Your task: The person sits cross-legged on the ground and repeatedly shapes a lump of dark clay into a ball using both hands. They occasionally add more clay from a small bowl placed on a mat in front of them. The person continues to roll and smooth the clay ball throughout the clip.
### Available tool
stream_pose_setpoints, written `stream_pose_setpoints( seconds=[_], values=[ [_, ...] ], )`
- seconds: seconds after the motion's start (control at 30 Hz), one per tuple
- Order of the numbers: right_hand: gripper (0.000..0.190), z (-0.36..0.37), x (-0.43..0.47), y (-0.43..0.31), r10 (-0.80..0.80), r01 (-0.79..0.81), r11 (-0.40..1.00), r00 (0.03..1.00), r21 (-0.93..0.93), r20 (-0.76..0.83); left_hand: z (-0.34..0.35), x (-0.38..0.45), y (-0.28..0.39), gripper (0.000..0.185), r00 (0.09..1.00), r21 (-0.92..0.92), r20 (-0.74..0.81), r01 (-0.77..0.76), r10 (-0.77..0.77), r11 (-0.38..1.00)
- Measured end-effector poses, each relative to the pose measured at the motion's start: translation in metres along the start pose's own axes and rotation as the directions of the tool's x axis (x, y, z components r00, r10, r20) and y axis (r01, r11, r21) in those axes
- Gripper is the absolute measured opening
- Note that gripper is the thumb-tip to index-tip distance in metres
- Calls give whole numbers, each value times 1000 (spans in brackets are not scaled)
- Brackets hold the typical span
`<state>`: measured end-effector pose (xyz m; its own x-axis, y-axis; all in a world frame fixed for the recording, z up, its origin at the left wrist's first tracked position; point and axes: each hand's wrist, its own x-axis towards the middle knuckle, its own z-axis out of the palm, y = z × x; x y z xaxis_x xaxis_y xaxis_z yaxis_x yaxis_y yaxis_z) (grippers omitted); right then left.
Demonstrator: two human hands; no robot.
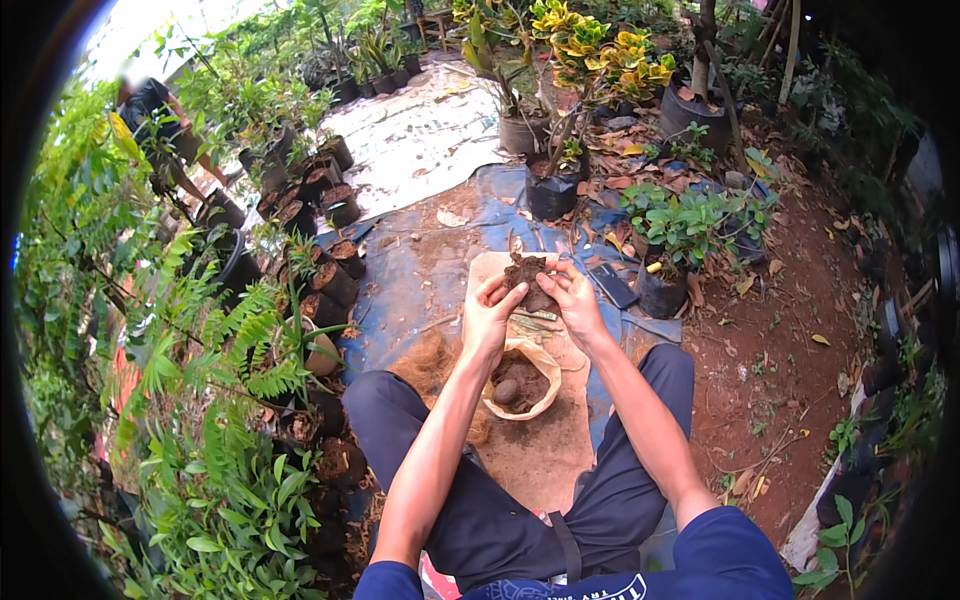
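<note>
Both hands are raised in front of me over a worn board. My left hand grips the left side of a dark brown clump of soil, thumb on the near side. On its right side, my right hand presses the same clump between thumb and fingers. Just below the hands stands a pale bag with a rolled rim, holding loose dark soil. A smooth rounded brown ball lies on that soil. Brown fibre is heaped left of the bag, partly behind my left forearm.
A smartphone lies on the blue tarp right of the board. Potted plants line the left side. A leafy plant in a black bag stands at right. Another person is at far left.
</note>
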<state>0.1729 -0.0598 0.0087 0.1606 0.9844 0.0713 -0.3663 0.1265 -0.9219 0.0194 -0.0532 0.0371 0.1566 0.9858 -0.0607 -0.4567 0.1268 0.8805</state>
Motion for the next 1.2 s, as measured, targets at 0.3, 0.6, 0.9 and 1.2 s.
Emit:
stream_pose_setpoints(
  seconds=[0.3,0.6,0.9,1.2],
  values=[
    [55,3,-10,-19,-381,418,551,896,-722,228,-19,11,-8,31,995,27,-79,63,-61,998],
    [39,-4,-1,-7,104,-70,971,984,-227,142,-17,10,-9,34,991,105,18,129,-132,986],
    [32,-17,1,2,291,-291,957,957,2,-8,-48,31,-50,27,963,286,-166,254,-213,924],
    [24,-30,14,28,239,-242,969,969,-47,-66,-115,0,-170,54,946,963,243,-261,-216,-60]
  ],
)
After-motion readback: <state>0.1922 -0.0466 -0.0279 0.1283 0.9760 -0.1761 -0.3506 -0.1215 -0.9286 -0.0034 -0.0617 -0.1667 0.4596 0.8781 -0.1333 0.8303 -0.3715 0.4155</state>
